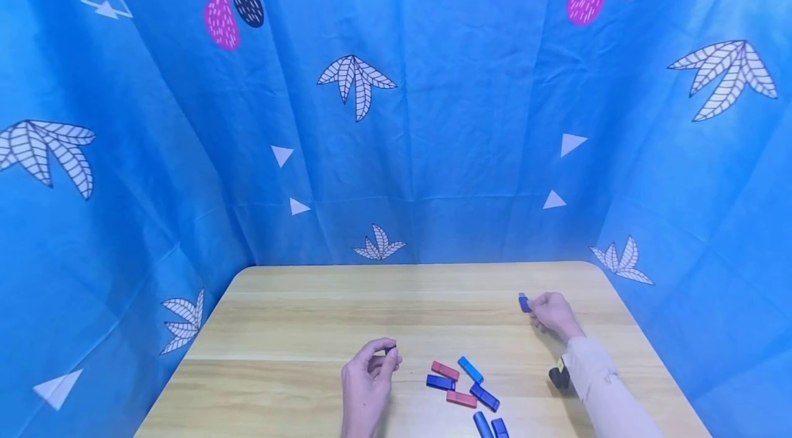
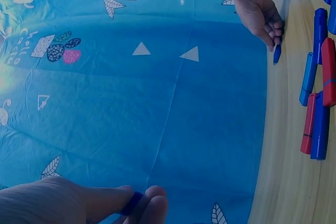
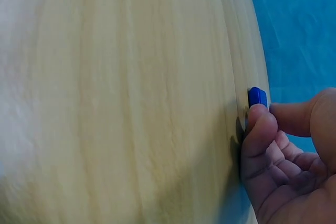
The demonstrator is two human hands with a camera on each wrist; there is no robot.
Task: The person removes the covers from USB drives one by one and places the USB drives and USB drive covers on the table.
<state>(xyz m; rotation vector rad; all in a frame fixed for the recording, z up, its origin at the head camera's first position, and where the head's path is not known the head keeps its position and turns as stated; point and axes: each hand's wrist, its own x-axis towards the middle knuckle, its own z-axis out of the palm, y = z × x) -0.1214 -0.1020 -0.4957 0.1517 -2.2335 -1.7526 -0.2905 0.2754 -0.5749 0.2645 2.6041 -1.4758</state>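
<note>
My right hand (image 1: pixel 555 314) pinches a short dark blue stick (image 1: pixel 524 302) between thumb and finger, close to the table's far right part. The stick has a paler end in the head view, and its blue tip shows beyond the fingers in the right wrist view. My left hand (image 1: pixel 368 383), left of the loose sticks, pinches a small dark blue piece (image 2: pixel 131 203) mostly hidden by the fingertips. Between the hands lie several small rectangular sticks with seams: red sticks (image 1: pixel 461 399), dark blue sticks (image 1: pixel 485 397) and a lighter blue stick (image 1: pixel 470 369). Their exact kind is unclear.
The sticks lie on a light wood-grain table (image 1: pixel 297 328) with rounded far corners. A blue patterned curtain (image 1: pixel 470 149) surrounds its back and sides. Two more blue sticks (image 1: pixel 500 428) lie near the bottom of the head view. A black device (image 1: pixel 559 377) is strapped under the right wrist.
</note>
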